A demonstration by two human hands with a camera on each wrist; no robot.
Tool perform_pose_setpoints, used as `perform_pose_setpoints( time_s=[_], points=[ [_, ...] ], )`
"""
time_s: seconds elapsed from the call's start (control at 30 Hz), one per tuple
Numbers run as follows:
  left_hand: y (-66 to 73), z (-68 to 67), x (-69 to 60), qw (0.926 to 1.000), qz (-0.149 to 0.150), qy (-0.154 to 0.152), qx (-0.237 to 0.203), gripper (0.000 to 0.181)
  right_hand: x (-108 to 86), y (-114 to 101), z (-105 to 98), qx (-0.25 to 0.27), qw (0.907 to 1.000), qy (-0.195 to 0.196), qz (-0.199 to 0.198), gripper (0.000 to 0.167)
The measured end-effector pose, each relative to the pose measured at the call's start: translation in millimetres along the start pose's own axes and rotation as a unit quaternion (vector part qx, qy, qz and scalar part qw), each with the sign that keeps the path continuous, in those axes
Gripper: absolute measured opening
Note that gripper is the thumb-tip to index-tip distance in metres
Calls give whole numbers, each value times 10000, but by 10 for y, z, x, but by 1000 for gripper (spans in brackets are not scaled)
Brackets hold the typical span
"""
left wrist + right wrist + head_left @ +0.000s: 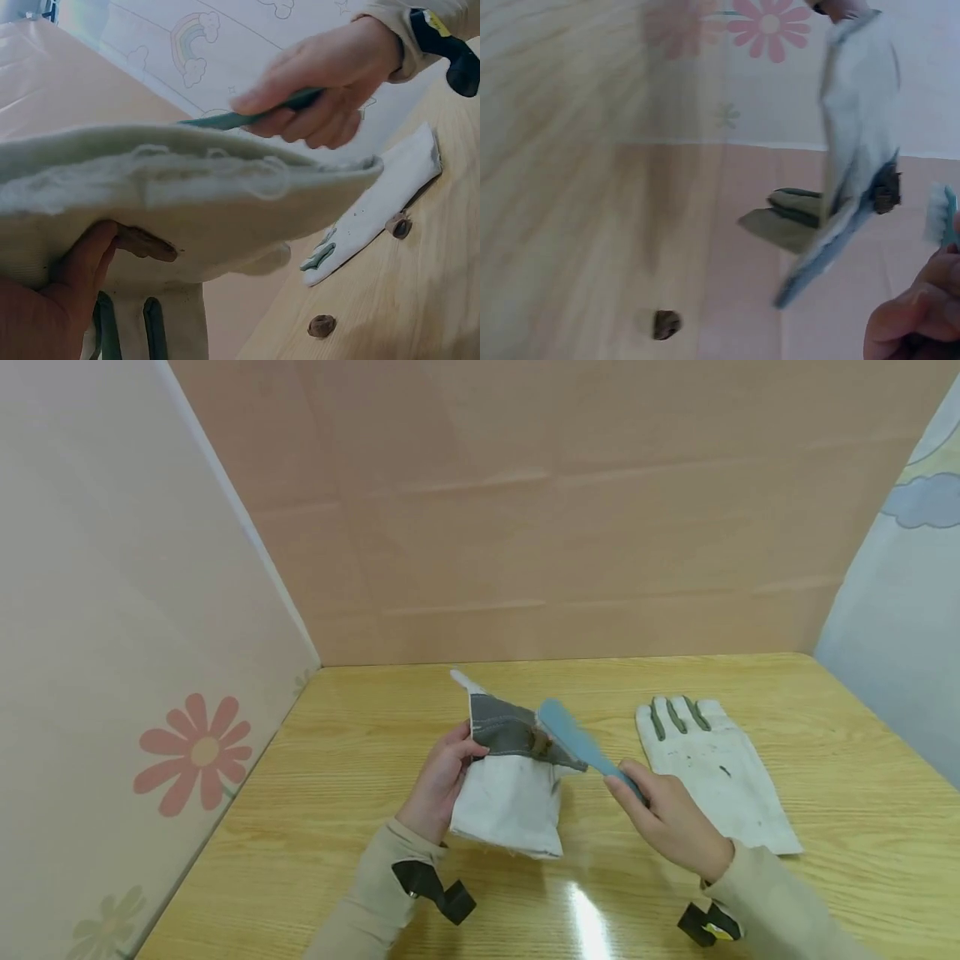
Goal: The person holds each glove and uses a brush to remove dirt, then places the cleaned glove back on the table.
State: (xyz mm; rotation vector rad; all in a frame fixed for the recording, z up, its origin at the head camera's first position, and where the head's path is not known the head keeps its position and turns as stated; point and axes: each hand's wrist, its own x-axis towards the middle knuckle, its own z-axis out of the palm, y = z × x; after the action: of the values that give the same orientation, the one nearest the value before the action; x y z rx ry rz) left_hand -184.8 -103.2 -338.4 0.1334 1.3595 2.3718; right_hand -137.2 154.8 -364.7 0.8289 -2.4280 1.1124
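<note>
A white work glove (506, 806) with a grey palm patch is held up over the table by my left hand (438, 781), whose thumb lies over the patch's edge. Brown dirt (887, 189) clings to that patch. My right hand (675, 818) grips a blue brush (573, 735) by its handle. In the head view the brush head overlaps the dirty side of the glove. The right wrist view shows its pale bristles (935, 214) facing the dirt, with a gap between. Green-trimmed fingers of the glove (154, 330) hang below in the left wrist view.
A second white glove (723, 785) with green finger strips and dark specks lies flat on the wooden table (315, 827), right of the brush. Brown lumps (322, 325) rest on the tabletop. Walls stand at the back (555, 527) and both sides.
</note>
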Motion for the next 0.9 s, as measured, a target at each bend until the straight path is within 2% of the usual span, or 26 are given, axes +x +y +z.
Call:
perform_pose_setpoints(
  time_s=[0.1,0.23,0.5,0.73,0.83,0.9],
  points=[
    [-20,9,-1,9999,-66,-87,-33,62,104,-47,10,16,10000,39,20,27],
    [-39,44,0,9998,-137,-109,-24,63,172,-79,73,-40,9996,-232,122,24],
    [-24,42,13,9995,-48,-41,318,64,35,-24,95,32,9967,-642,493,24],
    [24,19,18,9991,-36,128,404,64,-103,30,61,88,9945,-822,644,23],
    [27,3,23,9988,-53,152,468,65,-110,19,25,232,9945,-811,621,25],
    [26,-6,26,9988,-42,176,460,64,-69,-2,0,258,9964,-634,501,27]
  ],
)
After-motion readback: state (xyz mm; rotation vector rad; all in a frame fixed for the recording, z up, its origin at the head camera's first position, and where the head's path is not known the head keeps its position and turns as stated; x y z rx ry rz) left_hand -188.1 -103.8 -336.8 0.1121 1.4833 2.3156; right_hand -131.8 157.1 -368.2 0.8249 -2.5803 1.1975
